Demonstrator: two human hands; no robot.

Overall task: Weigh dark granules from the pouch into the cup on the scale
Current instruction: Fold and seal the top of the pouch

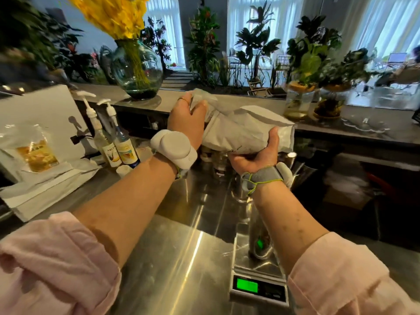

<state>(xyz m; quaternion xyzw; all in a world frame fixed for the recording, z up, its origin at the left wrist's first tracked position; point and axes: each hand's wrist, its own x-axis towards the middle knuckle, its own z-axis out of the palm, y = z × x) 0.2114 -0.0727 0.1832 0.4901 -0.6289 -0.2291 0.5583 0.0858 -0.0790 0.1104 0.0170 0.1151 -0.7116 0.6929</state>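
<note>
I hold a white pouch (241, 130) lying sideways in the air above the steel counter. My left hand (187, 119) grips its crumpled top end on the left. Cupped under its bottom end is my right hand (256, 155). Below, near my right forearm, a steel cup (261, 237) stands on a small scale (259, 285) with a lit green display. Dark granules show inside the cup. The pouch's mouth is hidden behind my left hand.
Two pump syrup bottles (113, 142) stand to the left beside a white box (41, 123) and a clear packet (34, 148). Glass jars (218, 162) sit under the pouch. A round vase (136, 69) with yellow flowers and potted plants line the raised ledge (341, 126).
</note>
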